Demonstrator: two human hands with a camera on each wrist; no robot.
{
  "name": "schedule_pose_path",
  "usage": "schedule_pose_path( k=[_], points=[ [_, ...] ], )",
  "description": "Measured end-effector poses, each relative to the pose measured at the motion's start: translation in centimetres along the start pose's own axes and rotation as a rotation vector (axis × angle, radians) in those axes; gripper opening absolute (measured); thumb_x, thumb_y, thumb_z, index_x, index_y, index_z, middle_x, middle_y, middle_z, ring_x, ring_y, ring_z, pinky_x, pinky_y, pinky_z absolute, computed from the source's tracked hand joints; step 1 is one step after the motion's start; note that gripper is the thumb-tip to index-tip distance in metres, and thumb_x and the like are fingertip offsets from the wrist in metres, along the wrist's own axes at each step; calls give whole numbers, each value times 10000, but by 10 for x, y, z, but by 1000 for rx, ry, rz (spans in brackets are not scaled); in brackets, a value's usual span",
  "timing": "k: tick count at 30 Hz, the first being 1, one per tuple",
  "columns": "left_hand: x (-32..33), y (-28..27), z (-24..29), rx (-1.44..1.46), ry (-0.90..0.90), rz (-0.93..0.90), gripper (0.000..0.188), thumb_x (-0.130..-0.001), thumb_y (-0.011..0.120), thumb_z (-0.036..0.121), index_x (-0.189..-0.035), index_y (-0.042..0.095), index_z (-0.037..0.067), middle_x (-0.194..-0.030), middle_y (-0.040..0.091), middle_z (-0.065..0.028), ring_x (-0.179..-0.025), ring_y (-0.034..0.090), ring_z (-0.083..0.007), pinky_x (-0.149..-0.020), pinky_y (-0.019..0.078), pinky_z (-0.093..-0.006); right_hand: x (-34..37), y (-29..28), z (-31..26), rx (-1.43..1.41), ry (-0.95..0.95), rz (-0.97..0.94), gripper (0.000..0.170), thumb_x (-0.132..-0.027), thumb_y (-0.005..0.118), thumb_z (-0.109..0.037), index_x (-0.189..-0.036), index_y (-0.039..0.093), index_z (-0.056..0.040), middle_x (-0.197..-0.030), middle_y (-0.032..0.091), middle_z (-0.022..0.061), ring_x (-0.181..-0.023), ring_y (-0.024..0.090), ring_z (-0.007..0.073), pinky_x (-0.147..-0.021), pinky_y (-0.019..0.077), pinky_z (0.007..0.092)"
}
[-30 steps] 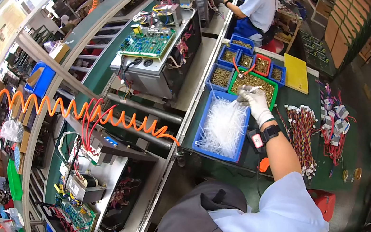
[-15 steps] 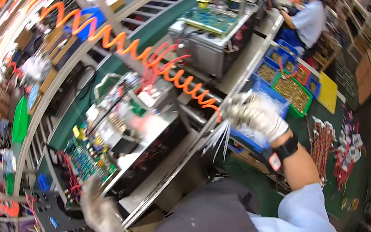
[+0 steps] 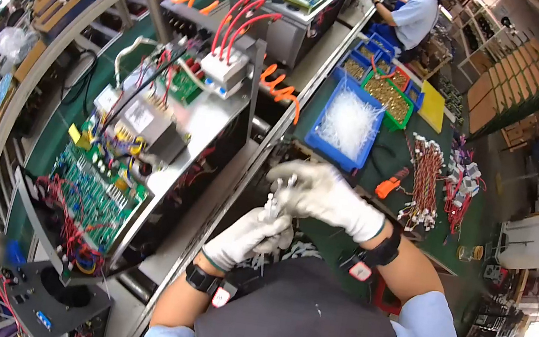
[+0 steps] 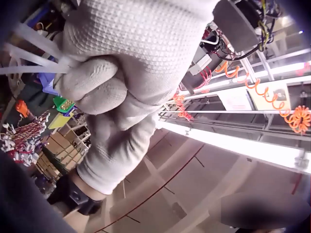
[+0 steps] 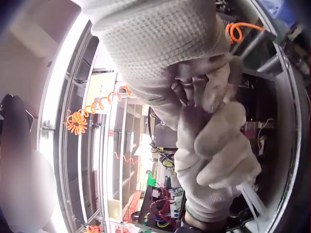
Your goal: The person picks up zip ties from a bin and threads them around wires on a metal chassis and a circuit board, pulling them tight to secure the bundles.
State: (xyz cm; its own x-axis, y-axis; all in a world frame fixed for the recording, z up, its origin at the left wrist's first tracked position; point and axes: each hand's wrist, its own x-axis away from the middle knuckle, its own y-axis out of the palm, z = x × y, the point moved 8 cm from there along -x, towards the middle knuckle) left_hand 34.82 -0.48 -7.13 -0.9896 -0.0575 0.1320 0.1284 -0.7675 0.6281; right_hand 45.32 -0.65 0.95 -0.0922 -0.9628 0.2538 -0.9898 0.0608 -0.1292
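My left hand [image 3: 246, 238] gripping white cable ties [image 5: 250, 198], my right hand [image 3: 325, 194] just above, its grip unclear, blue bin [image 3: 333, 152] at the bench's [image 3: 435, 246] left edge

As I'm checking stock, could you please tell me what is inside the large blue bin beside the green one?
The large blue bin holds a loose heap of thin white strips. They cover its bottom, so anything beneath cannot be seen.

1. In the hands [image 3: 321, 194]: cable ties [image 3: 270, 208].
2. Left of the hands: a machine [image 3: 199, 151].
3. Ahead, on the desk [image 3: 435, 246]: a tub [image 3: 329, 151] of ties [image 3: 350, 119], bins [image 3: 394, 126] behind it.
4. Ahead-right, on the desk: wire bundles [image 3: 425, 178].
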Motion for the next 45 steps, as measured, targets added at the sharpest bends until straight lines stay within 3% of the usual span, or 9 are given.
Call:
schedule_pose_path(
  k=[17,20,22,26,34,36,37,40,45],
  points=[
    [-11,-24,-98,-437,89,414,372,-996,475,383,-1013,618,41,-778,616,15,-630,416,-37,-540,356,-208,-17,-30,125,38,-62,-134,197,-950,552,-188,-1021,614,-15,-818,642,52,-630,599,90,-575,479,218],
    [23,-65,-123,-948,174,878,272,-998,449,250,-1074,616,50,-846,653,-22,-731,529,-67,-654,442,-232,-15,-60,146,95,-47,-119,209,-958,533,-189,-1030,604,-6,-832,640,63,-667,596,88,-588,485,215],
    [56,-70,-123,-541,150,1291,247,-992,444,194,-1080,627,55,-853,659,-28,-792,563,-83,-712,465,-257,-6,-45,144,122,-44,-341,202,-952,536,-175,-1038,604,-5,-845,640,56,-688,599,89,-602,487,221],
    [29,-17,-84,-461,208,1189,208,-938,555,157,-1103,636,61,-733,529,74,-532,379,-6,-459,318,-203,0,-2,122,278,-197,-540,168,-920,515,-75,-1038,604,3,-853,643,46,-731,598,94,-671,494,242],
    [40,-66,-121,-403,-7,1007,231,-900,619,266,-798,643,60,-605,485,65,-530,394,-38,-479,326,-239,-39,43,159,171,-222,-560,204,-911,533,-80,-1072,615,15,-920,651,60,-817,610,100,-742,502,263],
    [57,-101,-128,-276,-9,1085,249,-898,631,283,-837,673,45,-628,537,38,-540,448,-54,-499,364,-250,-67,46,162,137,-295,-455,212,-909,543,-91,-1077,619,15,-922,654,62,-814,612,104,-726,500,265],
    [62,-125,-120,-590,387,1135,267,-898,635,285,-844,674,26,-645,570,9,-550,498,-64,-512,391,-261,-88,43,164,75,-311,-349,223,-912,556,-112,-1090,618,7,-910,649,65,-799,607,103,-710,500,262],
    [77,-134,-67,-412,61,1271,209,-877,660,174,-951,676,-22,-735,634,-37,-647,569,-98,-614,453,-252,-149,26,161,-96,-218,-59,279,-922,568,-132,-1171,563,-7,-931,623,62,-793,602,103,-708,520,260],
    [66,-170,-29,-418,290,1353,178,-885,612,107,-1029,670,21,-710,619,4,-538,488,-55,-485,395,-251,-210,10,141,-137,-321,229,159,-918,577,-99,-1051,607,-18,-768,607,38,-619,573,99,-556,487,262]
  ],
)
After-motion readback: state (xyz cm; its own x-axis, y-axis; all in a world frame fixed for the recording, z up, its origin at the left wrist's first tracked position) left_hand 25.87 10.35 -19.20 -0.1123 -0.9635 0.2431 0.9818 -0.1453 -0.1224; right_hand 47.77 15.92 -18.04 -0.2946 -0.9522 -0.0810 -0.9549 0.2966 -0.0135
